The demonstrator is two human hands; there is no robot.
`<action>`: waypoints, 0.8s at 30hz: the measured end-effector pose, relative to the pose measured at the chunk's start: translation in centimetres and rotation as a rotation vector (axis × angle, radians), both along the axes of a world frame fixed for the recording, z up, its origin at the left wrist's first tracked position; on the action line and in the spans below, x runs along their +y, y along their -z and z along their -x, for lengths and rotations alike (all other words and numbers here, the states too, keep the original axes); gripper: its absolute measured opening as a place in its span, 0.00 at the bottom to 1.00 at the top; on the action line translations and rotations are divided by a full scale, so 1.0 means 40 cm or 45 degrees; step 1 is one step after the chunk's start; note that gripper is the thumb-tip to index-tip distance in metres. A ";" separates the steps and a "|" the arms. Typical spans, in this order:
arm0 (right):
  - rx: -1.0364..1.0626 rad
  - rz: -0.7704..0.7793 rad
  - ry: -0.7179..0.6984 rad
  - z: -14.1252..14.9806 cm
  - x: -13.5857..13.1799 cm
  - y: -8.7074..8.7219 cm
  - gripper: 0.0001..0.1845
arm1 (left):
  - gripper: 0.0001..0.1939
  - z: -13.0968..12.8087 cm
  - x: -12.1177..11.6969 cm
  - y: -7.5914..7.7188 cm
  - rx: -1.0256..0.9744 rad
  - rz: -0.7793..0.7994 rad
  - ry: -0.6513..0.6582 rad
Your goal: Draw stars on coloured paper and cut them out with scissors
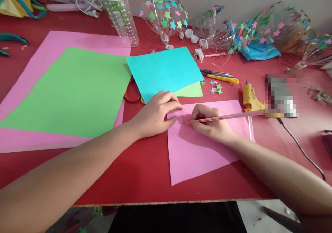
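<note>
Pencil (241, 115) sat pinched in the right hand (210, 124), pointing toward nine o'clock over the pink sheet (197, 160); left hand (160, 113), thumb loosely parted, gripping nothing visible, lay just beyond its tip.

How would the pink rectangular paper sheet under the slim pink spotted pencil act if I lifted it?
That pink sheet would probably feel light and floppy, since its edges look thin. It might slide if pushed across the smooth red tabletop, but the bare left hand over its corner and the bare right hand, gripping the pencil, probably steady it.
</note>
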State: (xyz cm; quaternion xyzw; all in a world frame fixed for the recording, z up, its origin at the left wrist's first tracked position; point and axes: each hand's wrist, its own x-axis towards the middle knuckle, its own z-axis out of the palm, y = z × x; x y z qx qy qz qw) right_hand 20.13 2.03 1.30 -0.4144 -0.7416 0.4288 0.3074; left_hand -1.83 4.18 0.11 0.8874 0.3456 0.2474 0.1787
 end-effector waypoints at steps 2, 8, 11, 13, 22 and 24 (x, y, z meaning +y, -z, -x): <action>0.005 -0.019 -0.004 0.001 0.000 0.002 0.09 | 0.11 0.000 0.000 0.000 0.000 0.004 0.002; 0.012 -0.072 0.057 0.004 0.002 0.007 0.10 | 0.10 -0.001 0.000 0.004 -0.018 -0.017 0.006; -0.008 -0.074 0.090 0.008 0.002 0.003 0.11 | 0.10 -0.002 0.000 0.001 -0.009 -0.010 0.004; -0.015 -0.083 0.105 0.009 0.001 0.001 0.11 | 0.11 -0.002 -0.001 -0.001 0.004 0.005 0.003; -0.023 -0.101 0.139 0.007 -0.001 0.011 0.11 | 0.12 -0.001 0.001 -0.001 0.006 0.013 0.005; -0.016 -0.109 0.132 0.007 0.000 0.012 0.11 | 0.12 -0.001 0.001 0.001 0.000 0.003 0.007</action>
